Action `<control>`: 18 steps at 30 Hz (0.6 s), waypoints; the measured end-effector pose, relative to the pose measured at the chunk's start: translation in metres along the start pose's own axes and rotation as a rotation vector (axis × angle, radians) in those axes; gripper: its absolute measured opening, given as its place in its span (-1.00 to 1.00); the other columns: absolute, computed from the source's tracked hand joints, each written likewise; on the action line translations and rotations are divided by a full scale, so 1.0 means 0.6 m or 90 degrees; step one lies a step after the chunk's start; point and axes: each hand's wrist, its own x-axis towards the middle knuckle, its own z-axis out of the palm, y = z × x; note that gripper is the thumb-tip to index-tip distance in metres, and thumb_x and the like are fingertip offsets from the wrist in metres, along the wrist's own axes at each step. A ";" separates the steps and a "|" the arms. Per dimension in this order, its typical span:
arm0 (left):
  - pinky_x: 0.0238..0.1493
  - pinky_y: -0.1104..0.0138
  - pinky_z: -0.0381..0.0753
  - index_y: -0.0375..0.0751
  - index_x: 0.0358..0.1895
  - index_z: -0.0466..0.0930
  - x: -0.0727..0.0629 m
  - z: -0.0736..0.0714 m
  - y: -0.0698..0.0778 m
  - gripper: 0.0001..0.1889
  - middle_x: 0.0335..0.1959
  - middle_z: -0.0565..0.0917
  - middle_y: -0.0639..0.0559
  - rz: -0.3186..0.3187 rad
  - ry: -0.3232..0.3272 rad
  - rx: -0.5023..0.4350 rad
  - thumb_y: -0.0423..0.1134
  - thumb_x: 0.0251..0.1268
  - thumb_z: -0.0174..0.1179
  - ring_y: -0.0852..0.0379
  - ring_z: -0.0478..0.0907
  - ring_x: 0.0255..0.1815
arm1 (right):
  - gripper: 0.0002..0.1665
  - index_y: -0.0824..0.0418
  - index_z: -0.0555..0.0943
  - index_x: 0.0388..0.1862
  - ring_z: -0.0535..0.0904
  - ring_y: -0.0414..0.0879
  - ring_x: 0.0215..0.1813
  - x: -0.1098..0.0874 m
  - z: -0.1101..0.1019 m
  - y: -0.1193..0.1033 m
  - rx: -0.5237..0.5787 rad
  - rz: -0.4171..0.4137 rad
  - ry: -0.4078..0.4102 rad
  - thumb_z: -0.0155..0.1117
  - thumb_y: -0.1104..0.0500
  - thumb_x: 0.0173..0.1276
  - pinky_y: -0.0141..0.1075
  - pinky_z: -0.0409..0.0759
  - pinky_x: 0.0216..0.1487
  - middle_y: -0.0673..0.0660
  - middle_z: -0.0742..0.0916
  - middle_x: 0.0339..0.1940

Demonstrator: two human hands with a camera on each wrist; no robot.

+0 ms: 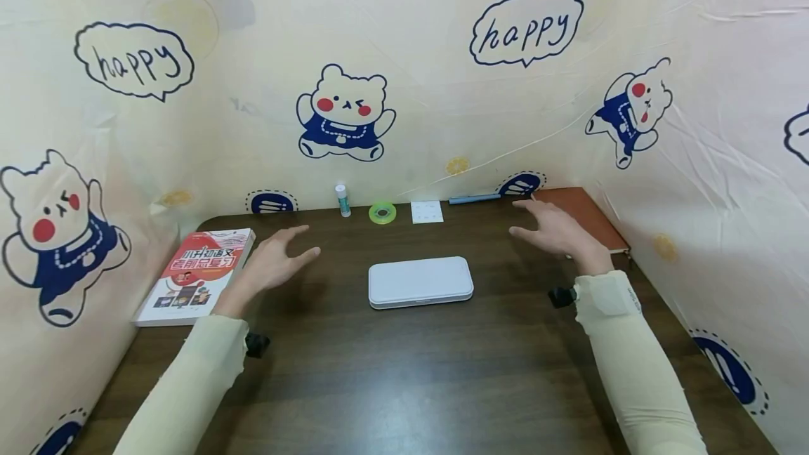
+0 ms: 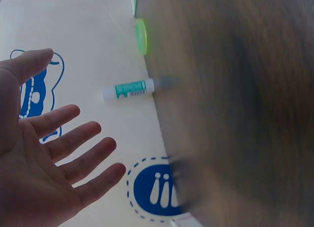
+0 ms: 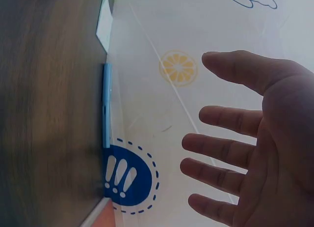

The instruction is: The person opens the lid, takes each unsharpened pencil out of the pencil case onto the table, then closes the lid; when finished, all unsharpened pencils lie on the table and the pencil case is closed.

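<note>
My left hand [image 1: 272,260] hovers over the left part of the table, fingers extended and thumb apart, holding nothing. Beside it lies a book [image 1: 192,276] with a red and white cover. On the other side my right hand [image 1: 559,230] is also raised with spread fingers and an empty palm, close to a brown notebook [image 1: 584,213]. Between the hands, a white flat case [image 1: 420,281] lies closed on the table. In the left wrist view a glue stick [image 2: 130,89] stands past the fingers; in the right wrist view a blue pen [image 3: 106,106] lies past them.
Along the back edge of the dark wooden table [image 1: 392,371] are a roll of green tape [image 1: 382,213] and a white paper square [image 1: 427,212], between the glue stick and the pen. A printed cloth [image 1: 430,125] with cartoon bears encloses the back and sides.
</note>
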 end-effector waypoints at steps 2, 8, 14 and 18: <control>0.40 -0.36 0.10 -0.04 0.58 0.10 -0.002 0.006 0.002 -0.10 0.58 0.12 -0.33 0.004 -0.002 -0.030 0.43 0.33 -0.01 -0.43 0.03 0.56 | -0.16 0.14 0.22 0.56 0.12 0.38 0.56 0.000 0.001 -0.003 0.011 -0.001 -0.004 0.15 -0.22 0.45 0.33 0.10 0.46 0.37 0.27 0.58; 0.33 -0.27 0.32 -0.04 0.54 0.18 -0.004 0.031 0.011 -0.17 0.53 0.26 -0.27 0.015 -0.001 -0.100 0.35 0.36 0.07 -0.35 0.23 0.49 | -0.20 0.11 0.27 0.53 0.25 0.30 0.52 0.003 0.013 -0.010 0.047 -0.019 -0.005 0.17 -0.21 0.45 0.30 0.21 0.43 0.28 0.38 0.53; 0.26 -0.16 0.46 -0.06 0.50 0.24 -0.003 0.061 0.025 -0.27 0.46 0.40 -0.20 0.022 0.015 -0.166 0.17 0.38 0.18 -0.25 0.40 0.40 | -0.26 0.11 0.35 0.48 0.38 0.21 0.47 0.010 0.035 -0.018 0.053 -0.059 0.004 0.22 -0.16 0.43 0.18 0.34 0.41 0.25 0.50 0.45; 0.28 -0.14 0.45 -0.05 0.47 0.28 -0.004 0.079 0.037 -0.30 0.43 0.43 -0.17 0.025 0.036 -0.199 0.12 0.36 0.23 -0.21 0.45 0.37 | -0.30 0.13 0.38 0.45 0.42 0.21 0.44 0.011 0.049 -0.026 0.061 -0.082 0.006 0.25 -0.11 0.43 0.16 0.37 0.38 0.27 0.53 0.41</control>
